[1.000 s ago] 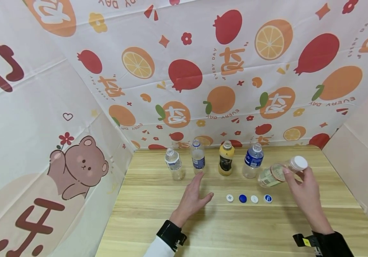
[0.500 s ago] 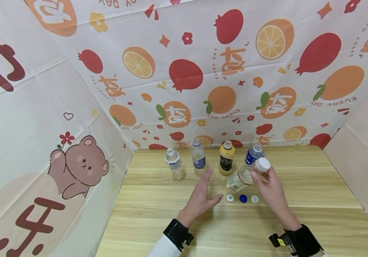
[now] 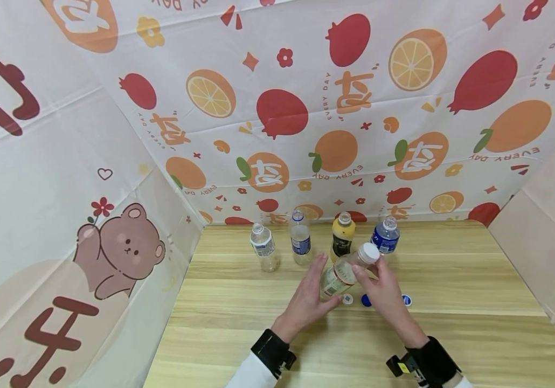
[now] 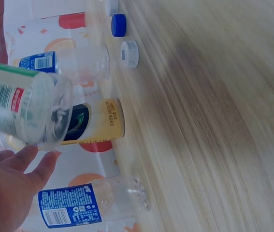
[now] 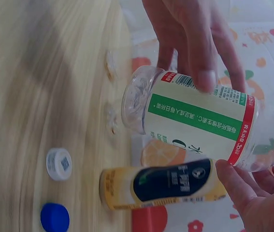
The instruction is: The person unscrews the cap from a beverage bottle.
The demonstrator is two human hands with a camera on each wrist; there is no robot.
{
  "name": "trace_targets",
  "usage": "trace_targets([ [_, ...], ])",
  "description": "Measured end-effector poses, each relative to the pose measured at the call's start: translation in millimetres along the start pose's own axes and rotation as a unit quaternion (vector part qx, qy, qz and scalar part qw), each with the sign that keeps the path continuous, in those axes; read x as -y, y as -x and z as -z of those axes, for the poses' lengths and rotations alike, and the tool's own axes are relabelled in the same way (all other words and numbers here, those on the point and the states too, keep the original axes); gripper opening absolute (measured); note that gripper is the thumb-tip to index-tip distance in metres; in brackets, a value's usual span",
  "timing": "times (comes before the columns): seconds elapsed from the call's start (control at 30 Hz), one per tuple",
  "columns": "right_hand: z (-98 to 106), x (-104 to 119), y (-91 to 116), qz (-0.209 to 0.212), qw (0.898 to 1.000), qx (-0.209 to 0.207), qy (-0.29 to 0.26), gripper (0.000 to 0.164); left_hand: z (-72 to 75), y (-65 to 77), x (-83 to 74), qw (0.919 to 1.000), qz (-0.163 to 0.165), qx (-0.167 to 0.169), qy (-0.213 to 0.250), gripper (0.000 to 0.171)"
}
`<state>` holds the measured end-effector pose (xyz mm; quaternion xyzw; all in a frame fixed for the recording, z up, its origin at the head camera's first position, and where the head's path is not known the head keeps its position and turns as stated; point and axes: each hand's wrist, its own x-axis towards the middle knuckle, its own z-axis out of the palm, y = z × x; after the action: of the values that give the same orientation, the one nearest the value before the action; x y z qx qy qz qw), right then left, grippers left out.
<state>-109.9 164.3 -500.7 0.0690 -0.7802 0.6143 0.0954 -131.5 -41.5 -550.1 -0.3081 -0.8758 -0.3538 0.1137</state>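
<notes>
My right hand (image 3: 388, 293) grips a clear plastic bottle (image 3: 338, 277) below its white cap (image 3: 368, 253). The bottle tilts above the table, its base toward the left, and carries a pale label with green and red bands (image 5: 194, 113). My left hand (image 3: 306, 302) is at the bottle's lower end, thumb on one side and fairly straight fingers on the other; how firmly it touches cannot be told. Beneath the bottle and right hand lie loose caps: a white cap (image 3: 347, 299), a blue cap (image 3: 366, 300) and a blue-and-white cap (image 3: 406, 300).
Uncapped bottles stand in a row at the back: a clear bottle (image 3: 264, 249), a blue-labelled bottle (image 3: 300, 240), a yellow bottle (image 3: 343, 231) and another blue-labelled bottle (image 3: 386, 235). Behind the wooden table (image 3: 229, 307) hangs a fruit-print cloth (image 3: 306, 178).
My right hand has carried the tilted bottle leftward from the table's right side, across the caps. My left hand has shifted slightly right, and the bottle's base is now between its thumb and fingers.
</notes>
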Motion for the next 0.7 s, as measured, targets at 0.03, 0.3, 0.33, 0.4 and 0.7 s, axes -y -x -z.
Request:
trace_targets([
  [0.03,-2,0,0,-0.001,1.0,0.004,-0.003,0.05,-0.7,-0.3,0.0,1.0,-0.003,-0.002,-0.001,0.106],
  [0.3,-12,3,1,-0.007,1.0,0.017,-0.022,0.054,-3.8,-1.9,1.8,0.9998,-0.009,-0.015,0.0,0.108],
  [0.33,-12,2,1,-0.007,1.0,0.018,-0.024,0.055,-3.8,-2.1,1.9,0.9998,-0.011,-0.017,0.0,0.107],
  [0.4,-13,2,1,-0.005,1.0,0.017,-0.025,0.054,-4.1,-2.2,2.1,0.9996,-0.015,-0.022,-0.008,0.104],
  [0.7,-16,2,0,-0.001,1.0,0.021,-0.019,0.054,-3.8,0.2,5.3,0.9979,-0.044,-0.04,-0.024,0.096],
])
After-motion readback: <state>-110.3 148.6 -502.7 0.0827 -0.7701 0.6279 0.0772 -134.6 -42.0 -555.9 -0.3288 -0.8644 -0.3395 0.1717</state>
